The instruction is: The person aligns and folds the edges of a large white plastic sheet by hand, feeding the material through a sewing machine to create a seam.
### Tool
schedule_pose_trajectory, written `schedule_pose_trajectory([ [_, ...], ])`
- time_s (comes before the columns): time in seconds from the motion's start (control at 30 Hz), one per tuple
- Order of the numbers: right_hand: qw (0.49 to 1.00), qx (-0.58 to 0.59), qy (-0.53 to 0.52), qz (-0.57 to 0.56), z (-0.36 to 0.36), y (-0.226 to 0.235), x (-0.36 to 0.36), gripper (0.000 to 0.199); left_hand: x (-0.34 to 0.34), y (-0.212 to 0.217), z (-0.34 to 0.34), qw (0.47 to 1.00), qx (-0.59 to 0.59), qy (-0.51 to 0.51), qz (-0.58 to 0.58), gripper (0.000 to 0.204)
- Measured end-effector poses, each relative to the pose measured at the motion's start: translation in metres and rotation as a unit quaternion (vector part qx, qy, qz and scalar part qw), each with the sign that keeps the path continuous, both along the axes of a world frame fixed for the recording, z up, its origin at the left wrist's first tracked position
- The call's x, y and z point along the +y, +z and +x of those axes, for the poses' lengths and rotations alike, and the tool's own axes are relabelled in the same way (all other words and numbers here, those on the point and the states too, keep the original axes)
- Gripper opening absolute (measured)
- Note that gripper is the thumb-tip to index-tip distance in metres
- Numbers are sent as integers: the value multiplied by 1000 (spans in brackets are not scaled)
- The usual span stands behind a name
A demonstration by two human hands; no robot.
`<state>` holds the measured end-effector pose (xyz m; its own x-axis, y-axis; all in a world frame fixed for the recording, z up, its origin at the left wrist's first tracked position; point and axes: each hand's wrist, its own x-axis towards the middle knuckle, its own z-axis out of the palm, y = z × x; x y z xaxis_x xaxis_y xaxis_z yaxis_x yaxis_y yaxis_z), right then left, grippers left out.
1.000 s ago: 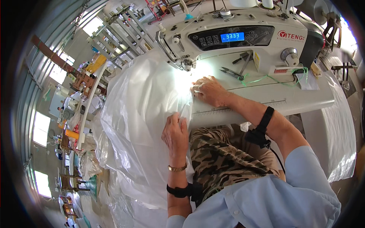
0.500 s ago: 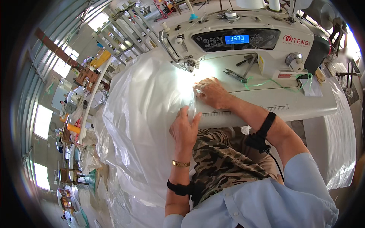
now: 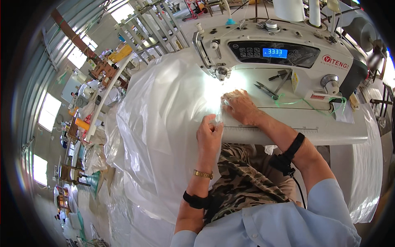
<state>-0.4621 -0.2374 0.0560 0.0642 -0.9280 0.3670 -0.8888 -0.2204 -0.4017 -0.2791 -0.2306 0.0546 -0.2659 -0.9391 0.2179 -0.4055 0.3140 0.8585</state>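
A large sheet of translucent white plastic spreads over the left of the sewing machine bed and hangs down in folds. My left hand pinches the sheet's right edge near the front of the bed, thumb and fingers closed. Beyond it, my right hand lies on the bed at that same edge, fingers spread and pressing down close to the needle. The white sewing machine has its needle area brightly lit, and the glare hides the needle and presser foot.
Thread snips lie right of my right hand, beside green string. White thread cones stand behind the machine. More white sheeting hangs at the right. A metal rack stands at the far left.
The view has shifted, so the machine and both hands appear farther right and slightly lower. My left fingers have curled in tighter on the sheet's edge; my right hand stays by the needle.
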Motion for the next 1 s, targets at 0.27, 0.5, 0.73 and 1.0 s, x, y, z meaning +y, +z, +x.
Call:
schedule_pose_trajectory([
  [0.27, 998, 49, 19, 45, 3, 6, 1, 37, 19, -1, 8, 984, -110, 4, -142, 22],
  [0.5, 997, 61, 13, 42, 4, 7, 2, 35, 10, 2, 16, 970, -141, -70, -183, 33],
  [0.73, 998, 55, -4, 22, 6, 7, 2, 32, 3, 7, 12, 960, -184, -90, -190, 30],
  [1.0, 996, 85, -23, 20, 4, 7, -3, 33, -16, 11, 3, 948, -204, -121, -211, 24],
])
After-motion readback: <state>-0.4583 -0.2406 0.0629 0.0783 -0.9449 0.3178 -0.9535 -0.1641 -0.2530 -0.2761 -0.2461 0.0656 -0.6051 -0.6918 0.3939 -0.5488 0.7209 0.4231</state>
